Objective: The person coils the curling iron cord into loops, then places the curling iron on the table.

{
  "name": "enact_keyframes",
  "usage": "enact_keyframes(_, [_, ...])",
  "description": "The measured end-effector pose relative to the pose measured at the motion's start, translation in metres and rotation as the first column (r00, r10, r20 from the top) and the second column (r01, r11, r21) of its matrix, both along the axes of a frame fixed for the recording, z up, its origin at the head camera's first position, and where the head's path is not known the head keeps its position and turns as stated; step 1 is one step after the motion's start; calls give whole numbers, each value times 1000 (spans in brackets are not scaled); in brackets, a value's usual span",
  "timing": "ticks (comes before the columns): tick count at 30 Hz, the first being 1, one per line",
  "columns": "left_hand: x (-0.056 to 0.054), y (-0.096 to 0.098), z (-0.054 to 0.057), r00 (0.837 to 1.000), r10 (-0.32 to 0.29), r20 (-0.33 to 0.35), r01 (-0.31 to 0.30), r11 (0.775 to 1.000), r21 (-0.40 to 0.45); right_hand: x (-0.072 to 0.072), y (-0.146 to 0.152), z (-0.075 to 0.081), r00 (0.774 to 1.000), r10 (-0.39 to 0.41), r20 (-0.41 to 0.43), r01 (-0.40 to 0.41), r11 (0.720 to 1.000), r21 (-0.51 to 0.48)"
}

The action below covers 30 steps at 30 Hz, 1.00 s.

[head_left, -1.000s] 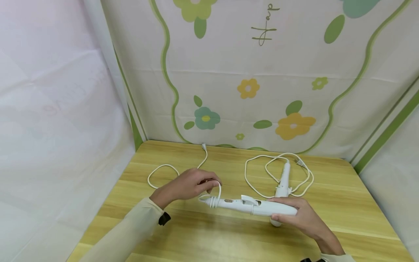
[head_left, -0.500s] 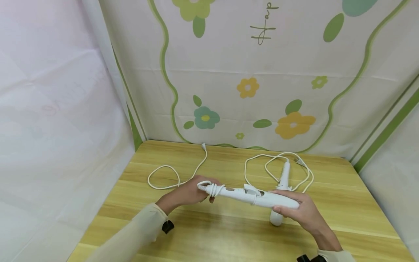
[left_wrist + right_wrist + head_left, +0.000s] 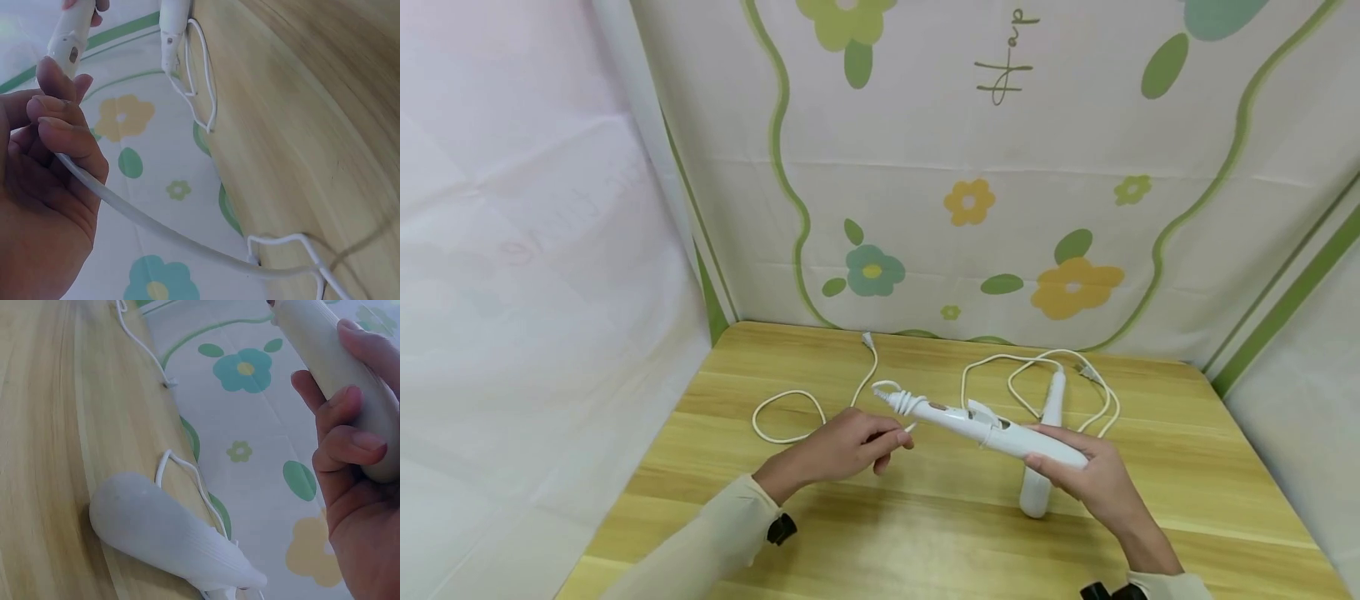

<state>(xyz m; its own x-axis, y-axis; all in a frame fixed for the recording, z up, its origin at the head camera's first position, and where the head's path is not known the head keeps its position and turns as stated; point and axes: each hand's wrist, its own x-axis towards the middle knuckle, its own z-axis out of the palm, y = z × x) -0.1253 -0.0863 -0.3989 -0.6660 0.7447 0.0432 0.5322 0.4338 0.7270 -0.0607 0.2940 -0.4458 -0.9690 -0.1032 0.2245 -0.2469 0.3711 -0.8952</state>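
My right hand [image 3: 1093, 479] grips the thick end of a white curling iron [image 3: 970, 423], held tilted above the table with its cord end up to the left. A few turns of its white power cord [image 3: 907, 403] wrap round the narrow handle. My left hand [image 3: 853, 446] is just left of and below that handle, its curled fingers holding the loose part of the cord [image 3: 125, 206]. Beneath the right hand, a second white curling iron [image 3: 1036, 492] lies on the table, partly hidden by the held one; its thick rounded end [image 3: 137, 512] shows in the right wrist view.
The held iron's cord forms a loop [image 3: 758, 417] on the wooden table [image 3: 925, 542], and its plug [image 3: 868, 340] lies near the back edge. Behind the second iron, its own cord [image 3: 964, 379] lies in loose loops. Floral cloth walls [image 3: 925, 250] stand around the table.
My left hand has passed from over the handle's cord end down behind it and out below. The held iron's cord end has tilted up. The cord on the table has shifted slightly.
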Motion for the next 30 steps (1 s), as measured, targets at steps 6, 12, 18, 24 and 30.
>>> enact_keyframes(6, [-3,-11,4,999,36,2,-36,999,16,0,4,-4,999,-46,1,46,997,66])
enact_keyframes(12, [-7,-16,11,997,-22,-72,23,1000,11,-3,5,-9,995,-81,59,72,989,128])
enact_keyframes(18, [-18,-12,21,977,-50,-208,48,999,-12,-2,2,-13,994,25,107,-40,990,138])
enact_keyframes(24, [-25,-10,22,976,-56,-211,53,998,-23,0,3,-16,983,180,44,-182,981,69])
enact_keyframes(30, [-30,-6,12,992,-100,-75,103,994,27,1,4,-16,965,260,-38,-258,965,56])
